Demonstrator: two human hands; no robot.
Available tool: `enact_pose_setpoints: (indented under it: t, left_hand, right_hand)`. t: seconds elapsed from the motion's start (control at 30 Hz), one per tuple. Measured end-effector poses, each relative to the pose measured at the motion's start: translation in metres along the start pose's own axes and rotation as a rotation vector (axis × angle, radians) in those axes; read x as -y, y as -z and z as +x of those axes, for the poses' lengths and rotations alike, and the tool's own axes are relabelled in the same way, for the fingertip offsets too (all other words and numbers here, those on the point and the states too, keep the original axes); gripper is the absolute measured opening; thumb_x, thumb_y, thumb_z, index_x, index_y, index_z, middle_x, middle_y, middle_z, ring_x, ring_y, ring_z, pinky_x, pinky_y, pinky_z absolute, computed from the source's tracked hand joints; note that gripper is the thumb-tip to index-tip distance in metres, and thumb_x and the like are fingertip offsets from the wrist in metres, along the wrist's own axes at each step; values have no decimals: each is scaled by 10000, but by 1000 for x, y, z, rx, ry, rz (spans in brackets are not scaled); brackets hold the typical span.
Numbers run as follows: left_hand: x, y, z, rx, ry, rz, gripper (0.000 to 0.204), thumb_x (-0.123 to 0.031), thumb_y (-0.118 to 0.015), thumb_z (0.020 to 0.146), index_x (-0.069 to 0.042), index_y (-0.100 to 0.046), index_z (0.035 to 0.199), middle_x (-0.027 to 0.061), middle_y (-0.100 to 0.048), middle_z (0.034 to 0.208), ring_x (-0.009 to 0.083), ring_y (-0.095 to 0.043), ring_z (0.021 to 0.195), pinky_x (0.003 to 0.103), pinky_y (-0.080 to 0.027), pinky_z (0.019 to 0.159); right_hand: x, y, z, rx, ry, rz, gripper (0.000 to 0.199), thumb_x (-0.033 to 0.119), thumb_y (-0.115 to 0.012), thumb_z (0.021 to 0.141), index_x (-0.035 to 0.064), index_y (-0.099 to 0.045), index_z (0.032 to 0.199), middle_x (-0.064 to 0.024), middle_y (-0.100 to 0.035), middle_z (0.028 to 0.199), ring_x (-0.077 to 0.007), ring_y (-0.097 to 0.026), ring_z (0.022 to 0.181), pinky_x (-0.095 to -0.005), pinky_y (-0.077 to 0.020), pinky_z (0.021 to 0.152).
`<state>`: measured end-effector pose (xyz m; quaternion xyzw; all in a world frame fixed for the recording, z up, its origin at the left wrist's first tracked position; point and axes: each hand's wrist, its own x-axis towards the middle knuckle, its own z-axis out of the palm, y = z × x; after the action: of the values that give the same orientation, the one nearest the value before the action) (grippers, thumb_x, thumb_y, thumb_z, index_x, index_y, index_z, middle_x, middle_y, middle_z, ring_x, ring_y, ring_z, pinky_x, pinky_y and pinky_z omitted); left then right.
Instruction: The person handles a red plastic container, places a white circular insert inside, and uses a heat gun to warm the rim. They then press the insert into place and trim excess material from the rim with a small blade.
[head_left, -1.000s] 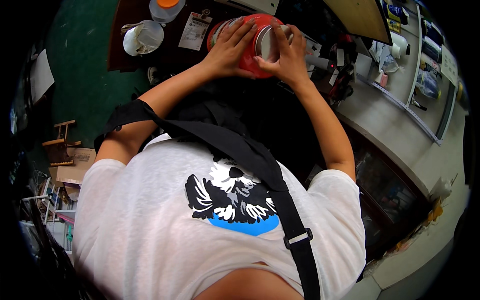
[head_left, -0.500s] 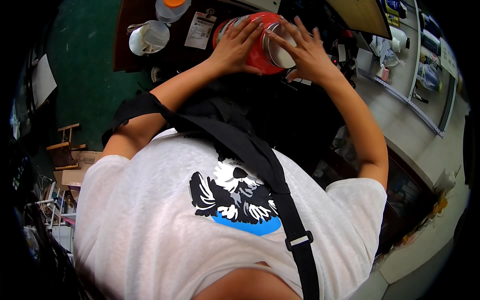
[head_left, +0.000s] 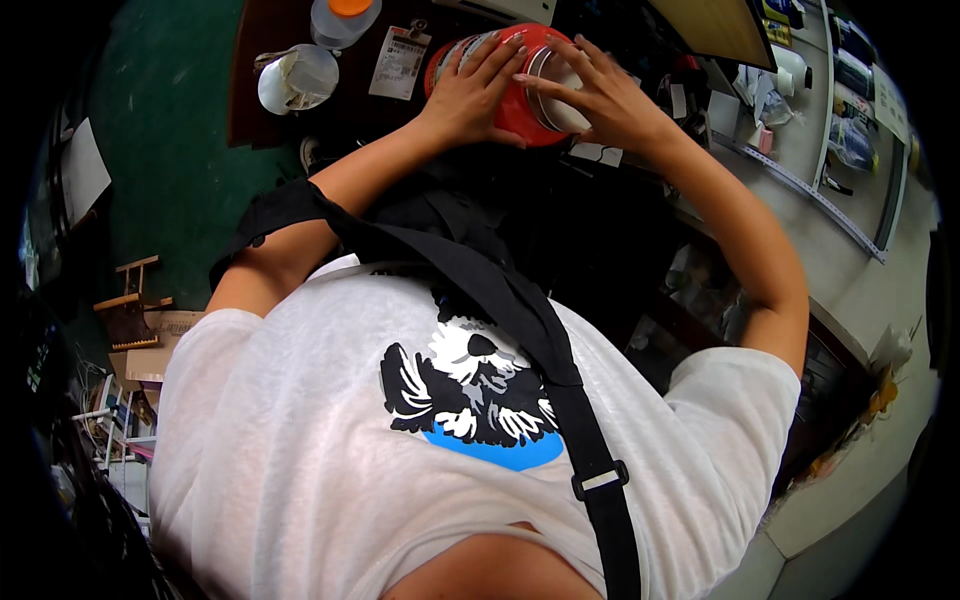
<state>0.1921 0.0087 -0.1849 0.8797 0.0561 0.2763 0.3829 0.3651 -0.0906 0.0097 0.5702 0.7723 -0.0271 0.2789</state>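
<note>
A large red can lies tilted on the dark desk, its round pale end, rimmed in silver, turned to the right. My left hand holds the can's side, fingers laid over the top and thumb along the near side. Over the pale end, my right hand curves its fingers across the silver rim; its thumb is mostly hidden. What is inside the can does not show.
Left of the can are a clipboard with a paper label, a whitish tub and a clear container with an orange lid. A metal-edged shelf with bottles and bags stands at right. A screen stands behind.
My right hand has drawn its fingers closer around the can's pale end, and its elbow has swung outward to the right. My left hand stays in place on the can.
</note>
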Motion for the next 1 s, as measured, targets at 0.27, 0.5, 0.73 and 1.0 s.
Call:
enact_pose_setpoints:
  t: [0.27,0.5,0.73,1.0]
  left_hand:
    - [0,1,-4,7,12,51,1227,-722,-800,629,-97,-336,1578,74,-293,1658,294,-248,1544,582,-282,1175]
    - [0,2,0,8,-1,28,1229,-699,-825,615,-103,-340,1574,69,-296,1656,297,-247,1544,586,-268,1186]
    - [3,-2,-1,24,21,-11,1275,-707,-844,583,-128,-315,1588,57,-281,1663,289,-210,1557,601,-250,1188]
    - [1,-9,7,7,-69,7,1306,-666,-879,560,-59,-313,1569,120,-298,1640,352,-242,1536,560,-291,1192]
  right_hand:
    - [-14,-17,3,652,-899,969,1017,810,-549,808,326,-204,1633,-293,-660,1064,-418,-721,960,-439,-608,807]
    - [-1,-23,-7,-77,-67,259,1202,430,-930,604,320,-270,1601,-274,-457,1433,-472,-610,1188,-542,-581,901]
    - [26,-28,-5,198,-856,730,1169,709,-813,681,317,-231,1616,-319,-316,1544,-442,-584,1173,-552,-551,899]
    - [2,-69,-13,-413,-35,488,1011,566,-887,595,377,-487,1504,-179,-309,1593,-421,-346,1434,-538,-367,1144]
